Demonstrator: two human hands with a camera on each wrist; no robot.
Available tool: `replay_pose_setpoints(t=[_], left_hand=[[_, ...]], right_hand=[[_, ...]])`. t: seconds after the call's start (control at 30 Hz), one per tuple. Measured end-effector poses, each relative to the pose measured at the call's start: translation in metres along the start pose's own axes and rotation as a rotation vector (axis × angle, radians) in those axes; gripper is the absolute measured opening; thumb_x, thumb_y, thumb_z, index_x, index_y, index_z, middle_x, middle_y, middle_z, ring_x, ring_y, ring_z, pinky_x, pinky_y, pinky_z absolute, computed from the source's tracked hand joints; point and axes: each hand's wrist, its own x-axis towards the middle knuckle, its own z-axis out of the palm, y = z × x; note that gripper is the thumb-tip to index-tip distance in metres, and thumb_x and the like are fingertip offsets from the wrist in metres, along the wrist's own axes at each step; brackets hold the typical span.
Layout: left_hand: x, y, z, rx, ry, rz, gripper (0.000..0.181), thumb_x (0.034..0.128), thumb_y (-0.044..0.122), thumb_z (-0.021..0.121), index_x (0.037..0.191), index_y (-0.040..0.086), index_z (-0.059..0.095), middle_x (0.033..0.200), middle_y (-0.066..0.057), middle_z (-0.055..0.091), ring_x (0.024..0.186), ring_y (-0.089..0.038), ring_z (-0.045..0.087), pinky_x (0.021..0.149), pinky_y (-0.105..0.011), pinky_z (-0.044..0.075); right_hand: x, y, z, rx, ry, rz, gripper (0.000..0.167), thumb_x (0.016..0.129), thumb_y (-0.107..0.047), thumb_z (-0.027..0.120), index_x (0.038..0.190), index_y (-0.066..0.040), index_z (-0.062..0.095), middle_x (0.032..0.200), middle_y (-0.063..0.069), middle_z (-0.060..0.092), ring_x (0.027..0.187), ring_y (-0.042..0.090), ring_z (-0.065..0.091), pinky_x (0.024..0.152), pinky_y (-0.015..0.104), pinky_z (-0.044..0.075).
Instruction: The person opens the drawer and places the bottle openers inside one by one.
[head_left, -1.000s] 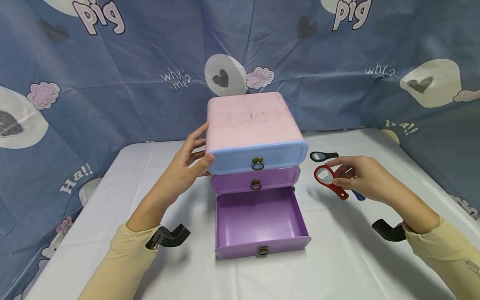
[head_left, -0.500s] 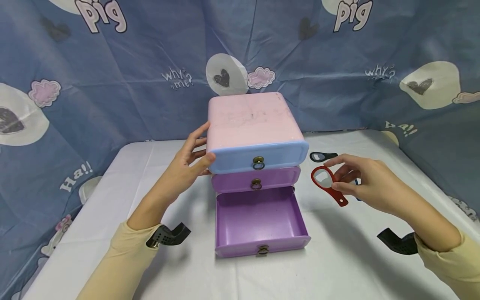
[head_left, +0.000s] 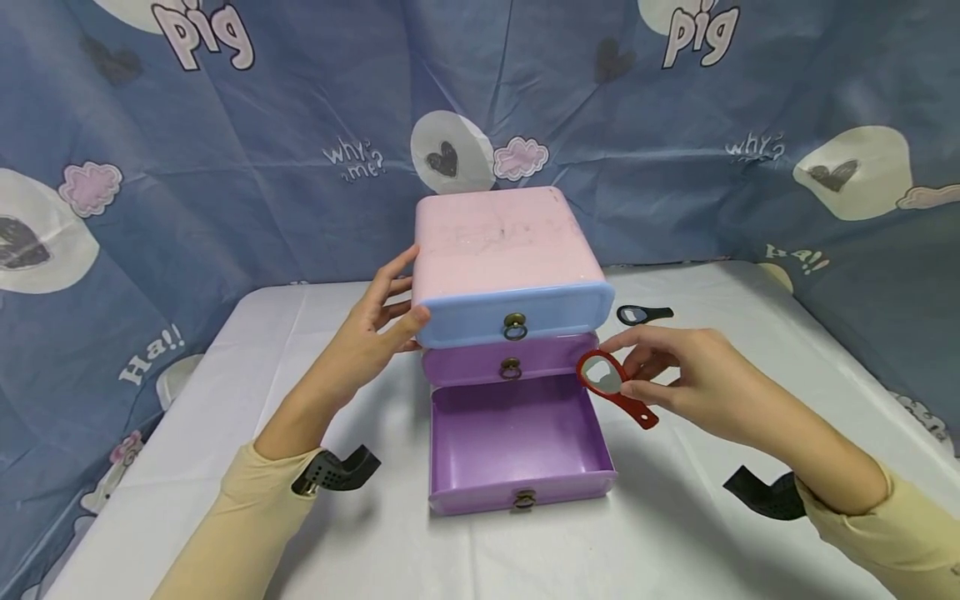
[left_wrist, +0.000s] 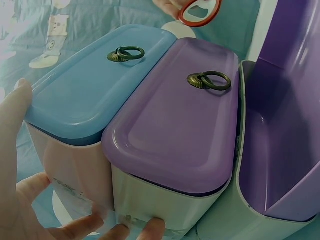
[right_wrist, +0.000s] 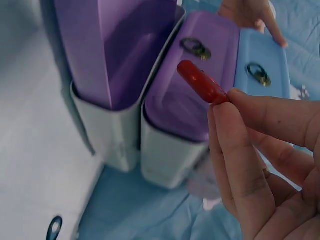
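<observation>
My right hand (head_left: 686,371) pinches a red-rimmed bottle opener (head_left: 602,372) with a metal plate between thumb and fingers. It holds the opener above the right side of the pulled-out purple bottom drawer (head_left: 517,492), handle slanting down to the right. In the right wrist view the red opener (right_wrist: 200,80) shows edge-on at the fingertips. My left hand (head_left: 371,333) rests its fairly straight fingers on the left side of the pink-topped drawer cabinet (head_left: 502,242), thumb at the front corner of the blue top drawer (head_left: 465,323). The purple middle drawer (left_wrist: 175,115) is closed.
A black bottle opener (head_left: 643,314) lies on the white-covered table (head_left: 675,542) to the right of the cabinet. Behind stands a blue patterned cloth (head_left: 300,100). Brass ring pulls (head_left: 514,327) hang from the drawer fronts.
My right hand has lifted the red bottle opener off the table area and carried it left towards the open drawer. The left hand and cabinet have stayed in place.
</observation>
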Motion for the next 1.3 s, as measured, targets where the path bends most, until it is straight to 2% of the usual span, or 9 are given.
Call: replay_pose_setpoints(t=[0.2,0.43,0.57,0.77,0.97,1.07,1.3], left_hand=[[-0.001,-0.002,-0.001,-0.008,-0.001,-0.001,0.073,0.1088,0.043,0.062,0.167,0.054,0.021,0.171,-0.012,0.029,0.157,-0.037,0.040,0.105,-0.065,0.056],[-0.001,-0.003,0.000,-0.018,-0.006,0.001,0.073,0.1094,0.040,0.062,0.168,0.052,0.021,0.171,-0.011,0.029,0.157,-0.039,0.039,0.105,-0.064,0.056],[-0.001,-0.003,0.000,-0.021,-0.001,0.007,0.073,0.1094,0.038,0.063,0.168,0.053,0.022,0.170,-0.011,0.030,0.156,-0.038,0.041,0.104,-0.063,0.057],[0.000,-0.003,0.001,-0.022,-0.004,0.009,0.073,0.1086,0.042,0.063,0.168,0.052,0.022,0.171,-0.011,0.030,0.156,-0.038,0.041,0.103,-0.062,0.057],[0.000,-0.002,0.001,-0.016,-0.003,0.014,0.074,0.1078,0.044,0.064,0.168,0.052,0.022,0.171,-0.011,0.030,0.155,-0.039,0.041,0.103,-0.063,0.057],[0.000,-0.001,0.001,-0.013,-0.003,0.016,0.074,0.1078,0.044,0.064,0.168,0.052,0.022,0.171,-0.012,0.030,0.155,-0.040,0.041,0.103,-0.064,0.057],[-0.001,0.000,0.000,-0.009,-0.004,0.014,0.074,0.1083,0.042,0.064,0.168,0.051,0.022,0.170,-0.011,0.030,0.155,-0.040,0.041,0.103,-0.063,0.057]], right_hand=[[0.013,-0.014,0.018,0.035,-0.067,-0.045,0.040,0.091,-0.005,0.085,0.128,-0.018,0.078,0.092,-0.012,0.077,0.084,0.000,0.075,0.073,0.024,0.058],[0.029,-0.027,0.044,0.058,-0.147,-0.074,0.038,0.092,-0.004,0.083,0.129,-0.013,0.077,0.094,-0.008,0.077,0.085,0.001,0.073,0.071,0.023,0.057],[0.040,-0.034,0.059,0.087,-0.190,-0.126,0.037,0.091,0.001,0.082,0.127,-0.008,0.077,0.093,-0.003,0.079,0.082,0.001,0.070,0.072,0.022,0.059],[0.053,-0.040,0.075,0.082,-0.251,-0.181,0.034,0.093,0.001,0.082,0.126,-0.004,0.078,0.101,0.004,0.081,0.082,0.001,0.072,0.074,0.018,0.060],[0.063,-0.048,0.088,0.025,-0.303,-0.247,0.041,0.092,-0.001,0.083,0.132,-0.005,0.077,0.083,-0.005,0.069,0.078,0.000,0.063,0.072,0.021,0.059],[0.068,-0.052,0.094,-0.010,-0.323,-0.267,0.042,0.092,0.000,0.083,0.133,-0.005,0.077,0.077,-0.007,0.062,0.076,-0.001,0.058,0.071,0.019,0.056],[0.077,-0.061,0.105,-0.039,-0.372,-0.262,0.038,0.092,0.001,0.082,0.130,-0.005,0.078,0.073,-0.007,0.064,0.067,-0.004,0.054,0.066,0.014,0.051]])
